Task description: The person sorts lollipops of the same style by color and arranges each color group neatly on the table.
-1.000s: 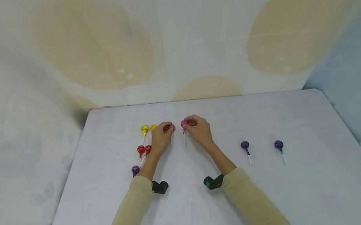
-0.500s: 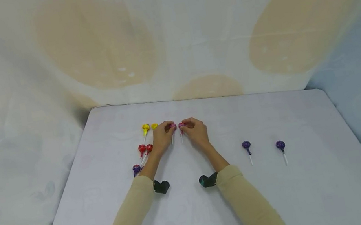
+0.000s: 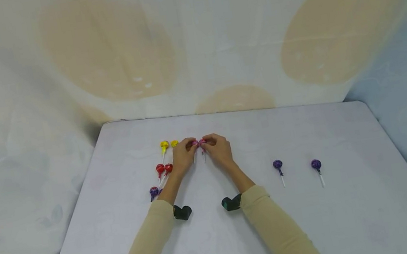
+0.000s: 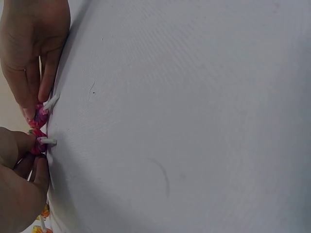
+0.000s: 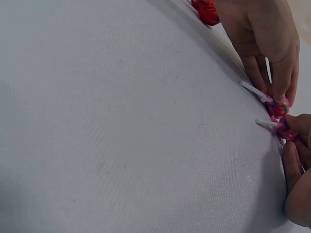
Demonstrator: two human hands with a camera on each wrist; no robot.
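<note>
Two pink lollipops lie head to head on the white table [image 3: 324, 223]. My left hand [image 3: 190, 146] pinches the head of the left pink lollipop [image 3: 195, 144], seen in the left wrist view as the lower pink head [image 4: 38, 145]. With its fingertips my right hand [image 3: 208, 141] pinches the right pink lollipop [image 3: 202, 142], seen in the right wrist view low at the right [image 5: 287, 132]. The two heads sit side by side, nearly touching, with their white sticks pointing toward me. Both hands rest low on the cloth.
Left of my left hand lie two yellow lollipops [image 3: 164, 144], two red lollipops [image 3: 160, 168] and a purple lollipop [image 3: 153, 192]. Two more purple lollipops [image 3: 277, 164] [image 3: 316, 164] lie apart on the right. A draped cloth backdrop [image 3: 192, 57] rises behind the table's far edge.
My right hand has slid left with its pink lollipop until it sits beside the one in my left hand. The left hand has stayed put.
</note>
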